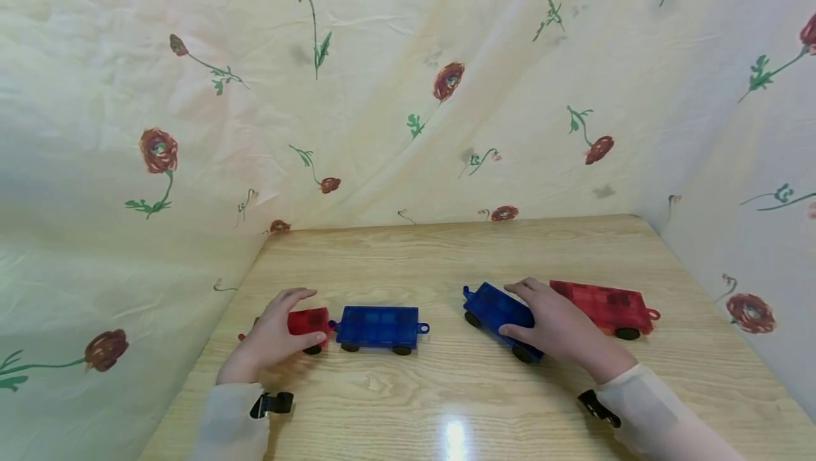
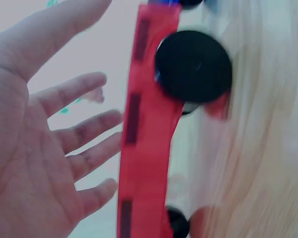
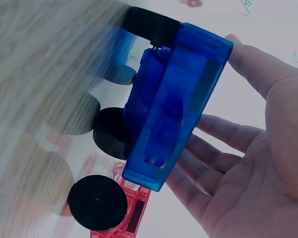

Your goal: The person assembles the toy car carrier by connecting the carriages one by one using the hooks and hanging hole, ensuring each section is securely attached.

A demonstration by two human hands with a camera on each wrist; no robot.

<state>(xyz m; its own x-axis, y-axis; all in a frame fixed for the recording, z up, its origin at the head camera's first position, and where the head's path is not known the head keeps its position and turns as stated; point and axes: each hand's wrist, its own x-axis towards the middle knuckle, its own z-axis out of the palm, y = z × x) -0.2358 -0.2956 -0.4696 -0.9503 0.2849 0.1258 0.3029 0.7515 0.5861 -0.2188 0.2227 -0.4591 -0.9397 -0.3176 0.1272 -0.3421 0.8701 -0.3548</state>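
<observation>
My left hand [image 1: 270,333] is over a red toy train car [image 1: 309,320] on the left. Its fingers are spread, with the fingertips by the car's upper edge in the left wrist view. Hooked to that car's right end is a blue toy train car [image 1: 379,326] with black wheels. On the right, a second blue car [image 1: 497,305] stands at an angle. My right hand [image 1: 564,323] reaches over it, thumb and fingers spread apart; in the right wrist view the thumb tip is at the blue car's edge [image 3: 226,47].
Behind my right hand stands another red car [image 1: 612,305], its ring end pointing right. All the cars are on a wooden table [image 1: 382,411]. Flower-print cloth [image 1: 382,93] surrounds the table at the back and sides. Each wrist wears a black strap [image 1: 272,404].
</observation>
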